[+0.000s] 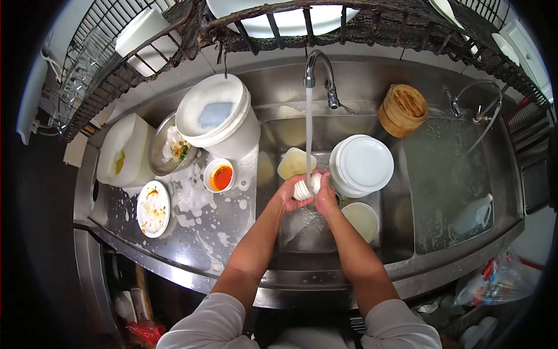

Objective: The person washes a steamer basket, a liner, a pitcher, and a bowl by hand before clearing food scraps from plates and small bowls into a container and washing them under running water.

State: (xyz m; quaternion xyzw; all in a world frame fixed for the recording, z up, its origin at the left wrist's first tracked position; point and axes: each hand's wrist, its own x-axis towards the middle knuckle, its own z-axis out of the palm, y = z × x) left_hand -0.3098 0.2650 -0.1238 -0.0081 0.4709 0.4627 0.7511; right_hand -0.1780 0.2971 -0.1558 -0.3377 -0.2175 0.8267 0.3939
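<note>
Under the running tap, my left hand is closed around a stack of small white dishes. My right hand is closed round a small white dish right beside that stack, and water falls onto it. Both hands are over the middle sink basin. Just behind them sits a square pale container. A pile of white plates stands to the right of my right hand, with a round pale dish nearer the front.
On the left drainboard are a white bucket, a metal bowl, a cup of red sauce, a soiled plate and a white tub. A bamboo steamer sits by the water-filled right basin.
</note>
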